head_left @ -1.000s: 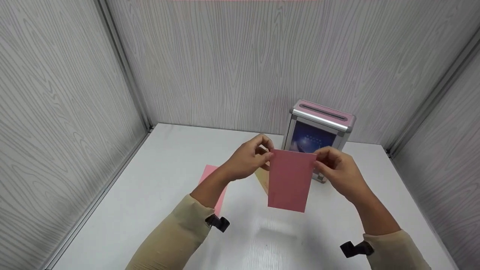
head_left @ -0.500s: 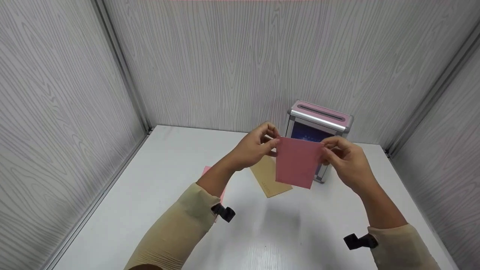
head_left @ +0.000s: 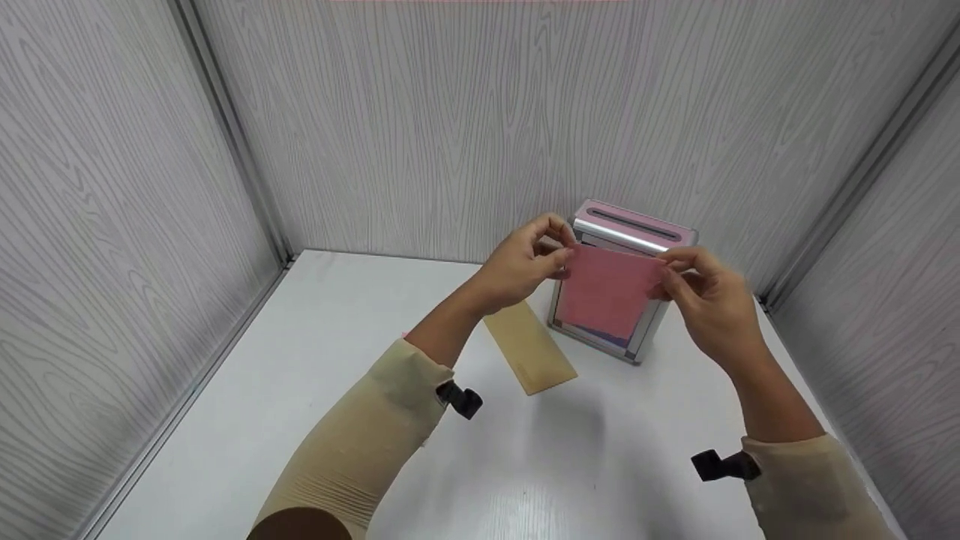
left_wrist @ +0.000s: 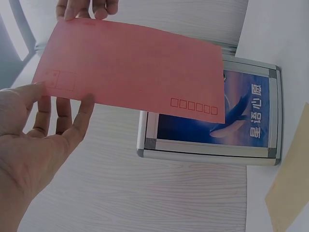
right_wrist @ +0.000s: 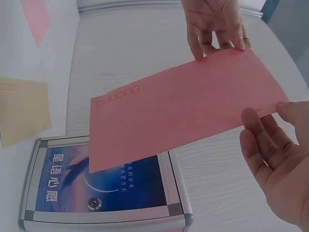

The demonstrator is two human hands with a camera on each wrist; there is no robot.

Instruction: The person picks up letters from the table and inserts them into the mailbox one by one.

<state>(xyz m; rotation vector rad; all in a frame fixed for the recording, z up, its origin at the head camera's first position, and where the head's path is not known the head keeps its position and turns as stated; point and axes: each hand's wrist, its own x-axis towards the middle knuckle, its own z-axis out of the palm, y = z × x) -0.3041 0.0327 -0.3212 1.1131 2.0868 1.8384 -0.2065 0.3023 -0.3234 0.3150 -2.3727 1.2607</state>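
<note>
A pink envelope (head_left: 609, 292) with printed postcode squares is held up by both hands in front of a slotted box. My left hand (head_left: 525, 262) pinches its upper left corner between thumb and fingers. At the upper right corner my right hand (head_left: 709, 304) pinches it the same way. Behind the envelope stands the silver-framed box (head_left: 634, 225), with a pink top and a long dark slot. Its blue front panel (left_wrist: 246, 96) bears white characters, and a round lock (right_wrist: 94, 203) shows in the right wrist view.
A tan envelope (head_left: 531, 349) lies on the white table (head_left: 360, 300) left of the box. Another pink paper (right_wrist: 36, 19) shows at the upper left of the right wrist view, mostly hidden by my left arm in the head view. Grey wood-grain walls (head_left: 420, 127) surround the table.
Both hands have raised the pink envelope and carried it forward and slightly right, toward the box. More of the tan envelope shows now. The box has stayed in place.
</note>
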